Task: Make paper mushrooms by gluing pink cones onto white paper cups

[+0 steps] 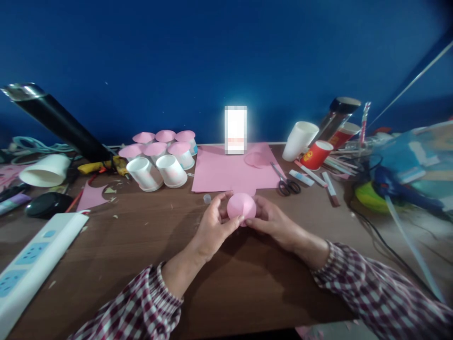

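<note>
Between my two hands is a small pink paper cone [241, 208], its overlapped seam facing me. My left hand [215, 222] grips its left edge, thumb at the front near the seam and fingers behind. On the other side my right hand [274, 219] pinches the lower right edge. Just beyond lie pink paper sheets [219, 170] with a round piece [257, 160] on top. Scissors [287, 184] rest at the sheets' right corner, and a glue stick [301, 178] is beside them. A small clear cap [207, 199] sits left of my left hand.
Paper cups with pink cone tops [155, 150] stand at the back left, two plain white cups [171, 171] before them. A power strip [38, 259] lies left. Red cups [317, 155], markers [331, 189] and a blue glue gun [392, 186] are at the right.
</note>
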Available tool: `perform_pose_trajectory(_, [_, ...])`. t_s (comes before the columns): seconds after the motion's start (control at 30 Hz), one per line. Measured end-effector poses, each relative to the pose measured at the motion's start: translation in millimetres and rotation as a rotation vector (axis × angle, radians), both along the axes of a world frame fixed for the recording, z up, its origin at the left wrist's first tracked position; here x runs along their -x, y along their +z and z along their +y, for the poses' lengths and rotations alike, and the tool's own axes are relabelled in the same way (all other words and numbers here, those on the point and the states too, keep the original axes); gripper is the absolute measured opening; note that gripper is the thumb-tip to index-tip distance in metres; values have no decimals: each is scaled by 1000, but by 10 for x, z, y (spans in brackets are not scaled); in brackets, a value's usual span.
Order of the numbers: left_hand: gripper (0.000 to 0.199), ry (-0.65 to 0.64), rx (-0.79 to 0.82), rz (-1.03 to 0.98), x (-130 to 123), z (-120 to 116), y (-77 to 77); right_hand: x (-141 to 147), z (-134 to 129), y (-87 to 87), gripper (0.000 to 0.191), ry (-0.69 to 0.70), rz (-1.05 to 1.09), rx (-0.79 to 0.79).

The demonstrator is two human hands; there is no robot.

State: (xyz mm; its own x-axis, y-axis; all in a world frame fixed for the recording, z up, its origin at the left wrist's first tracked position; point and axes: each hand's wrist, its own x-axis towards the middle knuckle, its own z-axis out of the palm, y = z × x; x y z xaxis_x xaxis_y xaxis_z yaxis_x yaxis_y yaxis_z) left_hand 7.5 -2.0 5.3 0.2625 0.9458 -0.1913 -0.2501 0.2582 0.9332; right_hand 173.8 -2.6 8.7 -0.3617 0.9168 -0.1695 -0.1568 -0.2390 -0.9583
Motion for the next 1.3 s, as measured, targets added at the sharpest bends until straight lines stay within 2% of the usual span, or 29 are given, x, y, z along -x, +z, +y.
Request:
perform_pose_trajectory(0.27, [66,-80,-59,-11,10,-6,-36,-23,16,-5,41,9,38,-22])
perform_pose_trajectory(0.4, [68,-56,-99,16,0,-1,-82,-28,13,-11,42,14,34,-33])
perform_pose_trajectory(0.5, [69,-28,-162,84,-4,-5,-109,-96,70,11,38,-49,-22,-67])
perform_pose_trajectory(0.67, [43,100,-233,242,14,-12,-113,-377,438,89,22,-292,-340,-215])
perform_pose_trajectory(0.8, [40,89,-243,284,22,-12,-129,-574,874,91,20,-388,-536,-286])
perform_pose_trajectory(0.93, [42,54,-267,280,17,-16,-158,-627,1251,33,21,-446,-622,-272])
perform_pose_trajectory(1.07, [42,48,-275,279,13,-9,-183,-598,1512,-44,28,-477,-683,-273])
perform_pose_trajectory(1.3, [41,35,-286,274,12,-1,-212,-580,1687,-133,38,-495,-830,-350])
